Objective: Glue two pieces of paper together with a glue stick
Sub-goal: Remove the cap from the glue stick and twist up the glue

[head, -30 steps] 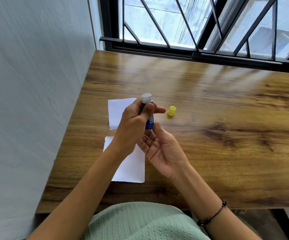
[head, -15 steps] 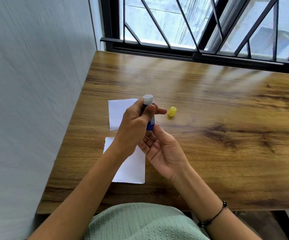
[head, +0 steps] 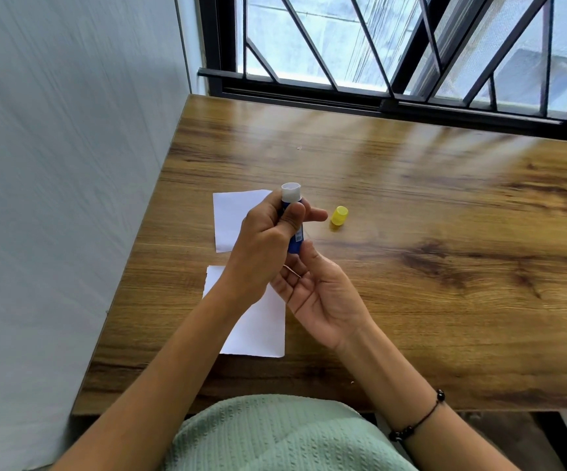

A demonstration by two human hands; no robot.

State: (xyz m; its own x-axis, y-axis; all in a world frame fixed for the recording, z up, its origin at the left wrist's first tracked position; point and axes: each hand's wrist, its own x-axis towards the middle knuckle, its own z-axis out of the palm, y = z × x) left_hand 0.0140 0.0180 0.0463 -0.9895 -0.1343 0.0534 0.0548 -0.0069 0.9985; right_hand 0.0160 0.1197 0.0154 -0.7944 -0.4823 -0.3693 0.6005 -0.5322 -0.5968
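Observation:
My left hand (head: 261, 246) grips a blue glue stick (head: 295, 229), upright, its white open top (head: 290, 192) showing above my fingers. My right hand (head: 322, 294) is palm up just below it, with the fingertips at the stick's base. The stick's yellow cap (head: 339, 216) lies on the table to the right. Two white pieces of paper lie on the wooden table (head: 411, 266): one farther piece (head: 232, 219) partly behind my left hand, and one nearer piece (head: 261, 331) under my left forearm.
A grey wall runs along the table's left edge. A black window frame with bars (head: 394, 103) closes the far edge. My green top (head: 275, 436) is at the near edge, and a dark bead bracelet (head: 418, 423) is on my right wrist.
Both hands stay in nearly the same place around the glue stick. The papers and the yellow cap have not moved.

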